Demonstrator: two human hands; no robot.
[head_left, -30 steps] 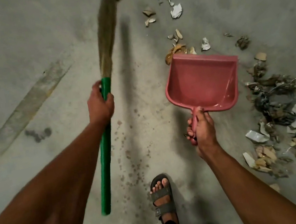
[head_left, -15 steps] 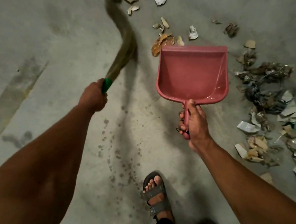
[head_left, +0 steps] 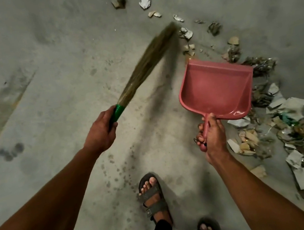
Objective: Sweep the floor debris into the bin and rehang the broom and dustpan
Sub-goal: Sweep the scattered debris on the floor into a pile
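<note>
Bare grey concrete floor [head_left: 41, 52] fills the frame, stained with dark spots at centre left and a pale streak along the left edge. Torn paper and dry-leaf debris [head_left: 279, 120] trails from top centre down the right side. Since half a second ago the grass broom [head_left: 151, 63] has swung rightward, its blurred bristle tip now near scraps just above the dustpan [head_left: 216, 88]. The left hand [head_left: 101, 131] grips its green handle, fingers wrapped. The pink dustpan (empty, glossy inside) sits right of centre, its handle clasped in the right hand [head_left: 211, 135]. Sandalled feet [head_left: 153, 196] show at bottom centre.
</note>
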